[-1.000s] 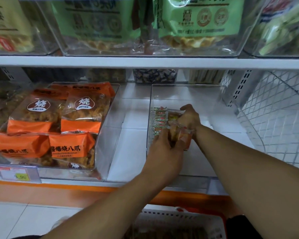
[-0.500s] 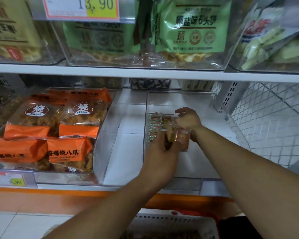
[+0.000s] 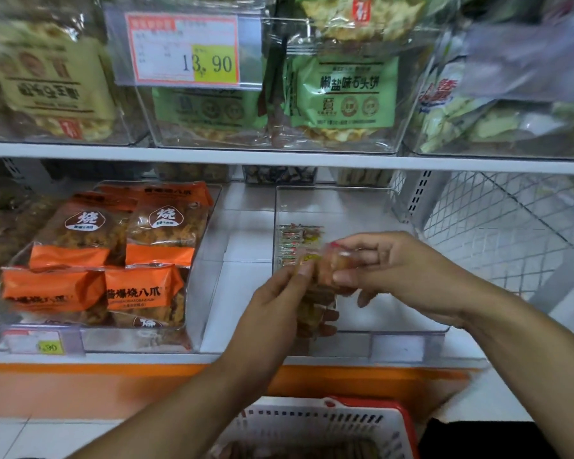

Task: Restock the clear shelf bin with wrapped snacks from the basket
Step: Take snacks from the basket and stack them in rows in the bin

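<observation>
Head view: the left hand [image 3: 272, 303] grips a stack of wrapped snacks [image 3: 315, 306] over the clear shelf bin [image 3: 408, 331], while the right hand [image 3: 391, 273] pinches one off the top. The loosely held stack could spill beside the bin's few placed snacks [image 3: 295, 241].

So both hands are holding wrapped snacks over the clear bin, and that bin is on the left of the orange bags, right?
Not quite. In the head view the left hand and right hand do hold wrapped snacks over the clear bin, but that bin sits to the right of the orange bags, not the left.
</observation>
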